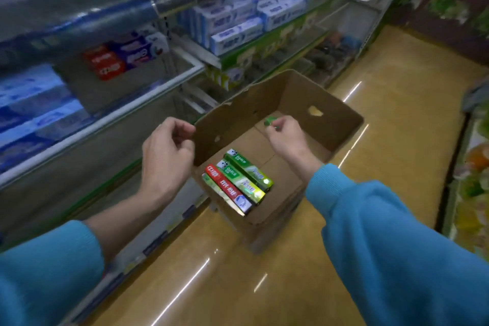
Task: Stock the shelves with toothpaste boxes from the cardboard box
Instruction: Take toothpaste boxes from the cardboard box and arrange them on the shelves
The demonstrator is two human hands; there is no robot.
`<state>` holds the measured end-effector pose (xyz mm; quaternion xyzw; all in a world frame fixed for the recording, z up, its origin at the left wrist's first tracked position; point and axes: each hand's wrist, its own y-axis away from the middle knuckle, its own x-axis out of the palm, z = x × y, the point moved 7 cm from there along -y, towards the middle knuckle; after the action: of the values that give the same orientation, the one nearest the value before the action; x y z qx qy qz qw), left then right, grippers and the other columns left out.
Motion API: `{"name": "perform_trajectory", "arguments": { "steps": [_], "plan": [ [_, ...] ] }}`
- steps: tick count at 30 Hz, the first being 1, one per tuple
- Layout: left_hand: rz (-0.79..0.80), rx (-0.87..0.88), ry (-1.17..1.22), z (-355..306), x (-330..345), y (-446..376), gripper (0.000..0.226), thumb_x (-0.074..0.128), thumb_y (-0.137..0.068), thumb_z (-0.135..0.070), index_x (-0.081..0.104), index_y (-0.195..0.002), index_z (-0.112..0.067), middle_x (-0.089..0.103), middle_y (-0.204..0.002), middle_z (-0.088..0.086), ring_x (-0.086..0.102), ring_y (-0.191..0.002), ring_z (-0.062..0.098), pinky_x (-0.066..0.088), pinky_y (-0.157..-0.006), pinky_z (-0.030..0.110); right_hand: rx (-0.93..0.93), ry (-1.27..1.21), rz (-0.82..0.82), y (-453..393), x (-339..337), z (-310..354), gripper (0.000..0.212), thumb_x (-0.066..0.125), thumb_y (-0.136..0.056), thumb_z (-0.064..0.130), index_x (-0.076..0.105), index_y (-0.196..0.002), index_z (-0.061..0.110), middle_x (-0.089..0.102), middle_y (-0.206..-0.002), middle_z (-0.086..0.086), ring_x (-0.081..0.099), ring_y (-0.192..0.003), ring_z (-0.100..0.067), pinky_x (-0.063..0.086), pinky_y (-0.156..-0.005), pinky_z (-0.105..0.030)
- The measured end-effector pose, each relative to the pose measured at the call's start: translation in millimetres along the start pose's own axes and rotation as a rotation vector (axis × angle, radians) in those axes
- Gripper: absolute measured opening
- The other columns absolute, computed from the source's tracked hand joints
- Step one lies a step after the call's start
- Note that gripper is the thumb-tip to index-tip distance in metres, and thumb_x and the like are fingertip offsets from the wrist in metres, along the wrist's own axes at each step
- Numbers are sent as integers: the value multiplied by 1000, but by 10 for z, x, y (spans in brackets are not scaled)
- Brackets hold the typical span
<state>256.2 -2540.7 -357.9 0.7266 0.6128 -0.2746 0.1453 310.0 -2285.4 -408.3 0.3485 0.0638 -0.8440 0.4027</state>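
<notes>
An open cardboard box (330, 114) stands on the floor beside the shelves (111, 122). Several toothpaste boxes lie side by side at its near left: a green one (248, 168), another green one (240, 184), a red one (227, 190). My right hand (284, 136) is over the inside of the box and pinches a green toothpaste box (269, 122), of which only a small end shows. My left hand (166, 151) hovers at the box's left wall with fingers loosely curled and holds nothing.
The shelves on the left carry red toothpaste boxes (108, 66), purple ones (137, 51) and white-blue ones (238, 21). The glossy yellow floor (397, 103) runs ahead along the aisle. Another display with colourful goods (471, 182) lines the right edge.
</notes>
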Motion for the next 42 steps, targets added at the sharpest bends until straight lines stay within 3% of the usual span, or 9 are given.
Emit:
{"name": "perform_trajectory", "arguments": {
  "steps": [6, 9, 15, 18, 23, 28, 31, 37, 42],
  "plan": [
    [203, 20, 17, -159, 904, -467, 28, 62, -92, -12, 69, -117, -21, 71, -106, -7, 66, -101, 9, 51, -91, 27, 244, 8, -25, -473, -196, -582, 50, 57, -96, 27, 44, -139, 5, 49, -139, -14, 48, -128, -29, 43, -100, -35],
    [354, 1, -22, -65, 1482, -733, 36, 64, -93, -17, 64, -128, -19, 70, -114, -4, 64, -107, 12, 48, -94, 25, 364, -18, -27, -697, -118, -861, 44, 57, -96, 26, 47, -134, 5, 50, -134, -16, 51, -121, -31, 41, -89, -31],
    [590, -133, -68, 301, 2530, -1236, 58, 67, -91, -31, 49, -145, -20, 60, -140, 4, 55, -128, 25, 44, -111, 42, 636, -135, -103, -1139, 93, -1425, 51, 58, -92, 22, 46, -137, 0, 53, -131, -18, 54, -120, -36, 50, -96, -43],
    [673, -155, -117, 471, 2934, -1440, 63, 67, -92, -32, 43, -149, -19, 54, -146, 7, 51, -133, 29, 43, -112, 41, 766, -203, -103, -1300, 179, -1674, 47, 57, -93, 19, 49, -133, -3, 55, -116, -15, 61, -112, -38, 51, -86, -42],
    [703, -198, -93, 609, 3500, -1813, 70, 67, -91, -32, 38, -153, -18, 48, -151, 10, 48, -137, 30, 40, -113, 41, 913, -306, -131, -1552, 264, -1978, 51, 58, -92, 18, 43, -138, 1, 54, -125, -16, 60, -110, -37, 54, -93, -46],
    [713, -167, -93, 588, 3945, -2039, 69, 66, -93, -30, 36, -153, -14, 47, -152, 11, 45, -138, 28, 36, -111, 35, 989, -379, -140, -1728, 358, -2125, 13, 50, -97, 12, 52, -108, 4, 49, -81, -8, 54, -68, -24, 45, -55, -31],
    [714, -148, -124, 596, 4165, -2150, 69, 63, -95, -26, 33, -155, -12, 43, -154, 13, 41, -141, 30, 34, -112, 36, 1024, -422, -134, -1796, 422, -2232, 10, 49, -96, 12, 56, -92, 6, 52, -79, -10, 52, -67, -23, 46, -65, -36],
    [740, -214, -143, 772, 4459, -2184, 66, 57, -97, -22, 31, -156, -13, 40, -156, 12, 40, -142, 32, 34, -113, 39, 1067, -569, -110, -1877, 586, -2442, 11, 50, -97, 10, 54, -107, 6, 51, -86, -11, 50, -58, -17, 57, -86, -41],
    [758, -237, -157, 894, 4551, -2147, 61, 61, -94, -21, 39, -150, -13, 52, -145, 14, 47, -134, 34, 40, -110, 45, 1053, -621, -112, -1925, 671, -2500, 20, 56, -94, 10, 52, -113, 5, 53, -99, -12, 55, -64, -20, 60, -80, -40]
  ]
}}
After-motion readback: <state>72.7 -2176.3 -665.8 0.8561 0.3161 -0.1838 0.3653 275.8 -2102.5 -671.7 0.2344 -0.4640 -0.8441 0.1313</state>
